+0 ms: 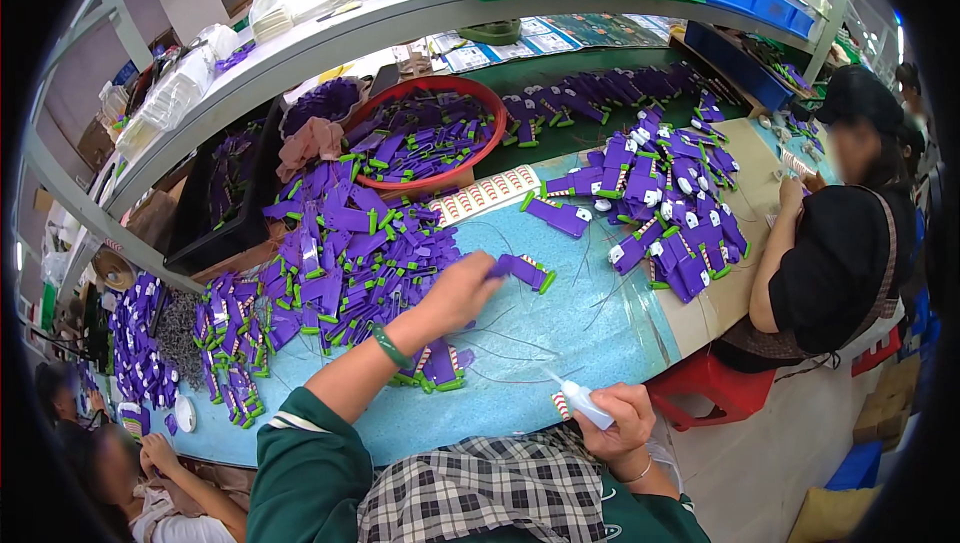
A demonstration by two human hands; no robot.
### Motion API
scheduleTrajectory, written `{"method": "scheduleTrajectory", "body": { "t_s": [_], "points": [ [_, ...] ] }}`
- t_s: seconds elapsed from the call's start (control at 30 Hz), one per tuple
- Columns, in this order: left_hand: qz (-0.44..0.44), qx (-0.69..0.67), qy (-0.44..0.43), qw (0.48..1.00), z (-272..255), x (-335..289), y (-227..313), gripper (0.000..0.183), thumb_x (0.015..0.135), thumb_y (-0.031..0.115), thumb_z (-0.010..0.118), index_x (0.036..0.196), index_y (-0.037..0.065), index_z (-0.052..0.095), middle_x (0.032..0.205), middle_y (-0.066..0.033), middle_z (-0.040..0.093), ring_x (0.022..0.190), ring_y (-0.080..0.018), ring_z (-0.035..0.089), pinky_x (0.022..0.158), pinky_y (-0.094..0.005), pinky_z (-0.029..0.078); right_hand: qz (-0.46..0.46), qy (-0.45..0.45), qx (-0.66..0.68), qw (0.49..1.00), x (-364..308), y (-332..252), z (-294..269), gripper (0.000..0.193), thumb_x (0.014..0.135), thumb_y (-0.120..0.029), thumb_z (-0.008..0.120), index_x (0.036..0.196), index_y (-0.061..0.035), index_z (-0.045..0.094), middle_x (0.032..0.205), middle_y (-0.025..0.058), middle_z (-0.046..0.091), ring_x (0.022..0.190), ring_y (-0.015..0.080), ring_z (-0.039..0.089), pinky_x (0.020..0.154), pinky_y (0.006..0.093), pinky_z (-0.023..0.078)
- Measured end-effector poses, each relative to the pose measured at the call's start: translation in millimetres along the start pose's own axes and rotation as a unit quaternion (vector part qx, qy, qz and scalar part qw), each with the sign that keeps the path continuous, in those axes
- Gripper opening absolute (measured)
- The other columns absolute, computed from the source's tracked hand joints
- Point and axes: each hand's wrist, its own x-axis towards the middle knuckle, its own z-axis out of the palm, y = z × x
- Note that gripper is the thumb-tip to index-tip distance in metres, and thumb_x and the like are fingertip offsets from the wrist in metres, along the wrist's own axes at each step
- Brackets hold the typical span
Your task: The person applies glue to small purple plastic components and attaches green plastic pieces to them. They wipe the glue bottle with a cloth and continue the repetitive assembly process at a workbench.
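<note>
Big heap of purple pieces (345, 253) crowds the left side of the blue tabletop (600, 318), red basin (501, 123) behind it; second pile (680, 198) on the right, sticker strip (490, 195) between. Loose strands lie around. Left hand (460, 291) pinched on one purple part (522, 269) above mid-table: flat, green end, striped patch along one edge. Right hand (622, 421) wrapped around white bottle (588, 405), thin nozzle pointing up-left, near the table's front edge.
</note>
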Motion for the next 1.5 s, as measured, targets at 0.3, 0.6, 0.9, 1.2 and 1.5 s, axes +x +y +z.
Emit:
{"method": "scheduleTrajectory", "body": {
  "t_s": [0.3, 0.6, 0.9, 1.2, 1.5],
  "points": [
    [0.092, 0.064, -0.003, 0.994, 53, 52, 10, 0.024, 0.085, 0.016, 0.058, 0.1, -0.002, 0.059, 0.104, -0.0204, 0.056, 0.09, -0.0341, 0.057, 0.082, -0.0422, 0.046, -0.021, 0.004, 0.018, 1.0, 9, -3, 7, 0.038, 0.061, -0.009, 0.083, 0.093, -0.0102, 0.063, 0.085, 0.0044, 0.061, 0.062, 0.0172, 0.061, 0.054, 0.0261, 0.046],
    [0.182, -0.02, -0.158, 0.97, 56, -40, 40, 0.016, 0.078, 0.015, 0.065, 0.082, 0.001, 0.06, 0.085, -0.0186, 0.059, 0.09, -0.0368, 0.055, 0.082, -0.0467, 0.043, 0.002, 0.009, 0.004, 1.0, 2, 2, -2, 0.036, 0.063, -0.004, 0.08, 0.093, -0.0082, 0.062, 0.081, 0.0062, 0.058, 0.061, 0.0184, 0.06, 0.052, 0.0274, 0.047],
    [0.074, 0.152, 0.069, 0.983, 61, -75, 61, 0.021, 0.075, 0.015, 0.066, 0.087, -0.002, 0.062, 0.102, -0.0159, 0.054, 0.1, -0.0321, 0.052, 0.084, -0.0443, 0.041, -0.043, -0.026, 0.048, 0.998, 11, -6, 10, 0.035, 0.068, -0.007, 0.08, 0.097, -0.0057, 0.061, 0.084, 0.0082, 0.057, 0.059, 0.0178, 0.058, 0.05, 0.0269, 0.046],
    [0.056, 0.127, 0.088, 0.986, 80, -85, 59, 0.024, 0.074, 0.003, 0.058, 0.097, 0.001, 0.052, 0.09, -0.0147, 0.05, 0.088, -0.0301, 0.053, 0.072, -0.0394, 0.043, -0.031, -0.033, 0.008, 0.999, 1, -7, -3, 0.034, 0.073, -0.013, 0.078, 0.101, -0.0055, 0.059, 0.087, 0.0097, 0.054, 0.063, 0.0198, 0.056, 0.054, 0.029, 0.047],
    [-0.131, 0.036, 0.091, 0.987, -14, -166, 33, 0.027, 0.078, 0.014, 0.068, 0.093, -0.001, 0.051, 0.093, -0.0172, 0.05, 0.085, -0.0341, 0.051, 0.071, -0.0419, 0.043, -0.053, -0.035, 0.028, 0.998, 14, -13, 12, 0.034, 0.072, -0.009, 0.078, 0.1, -0.0047, 0.059, 0.086, 0.0089, 0.055, 0.064, 0.0188, 0.056, 0.053, 0.0282, 0.046]
  ]
}}
